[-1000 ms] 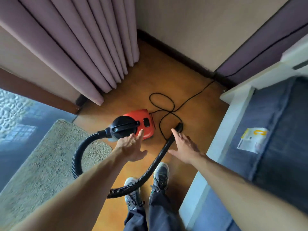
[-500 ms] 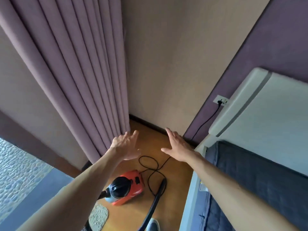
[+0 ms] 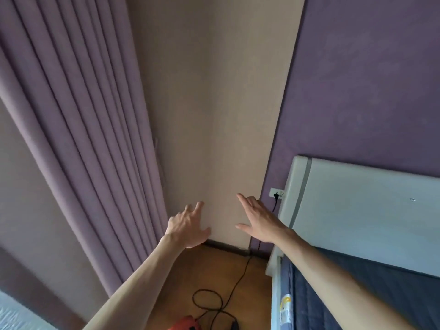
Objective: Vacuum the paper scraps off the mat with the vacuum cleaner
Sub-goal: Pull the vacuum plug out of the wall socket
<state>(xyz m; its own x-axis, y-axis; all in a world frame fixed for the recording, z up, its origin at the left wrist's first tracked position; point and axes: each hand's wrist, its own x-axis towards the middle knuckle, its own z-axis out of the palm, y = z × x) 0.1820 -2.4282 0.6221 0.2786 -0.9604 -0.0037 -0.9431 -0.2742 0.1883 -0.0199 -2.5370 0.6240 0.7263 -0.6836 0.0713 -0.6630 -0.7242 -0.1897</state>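
Above illegible label (image 3: 285, 306), left hand (image 3: 188, 226), right hand (image 3: 260, 222) empty

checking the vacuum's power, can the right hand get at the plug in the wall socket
Probably yes: the right hand is open and empty, raised near the plug, and nothing shows between them, though depth is unclear.

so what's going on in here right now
A person stands beside a bed with the left hand and right hand raised in front of the wall, both open and holding nothing. The red vacuum cleaner sits untouched at the bottom edge, and its black cord loops over the wooden floor towards the wall socket. No mat or scraps are in view.
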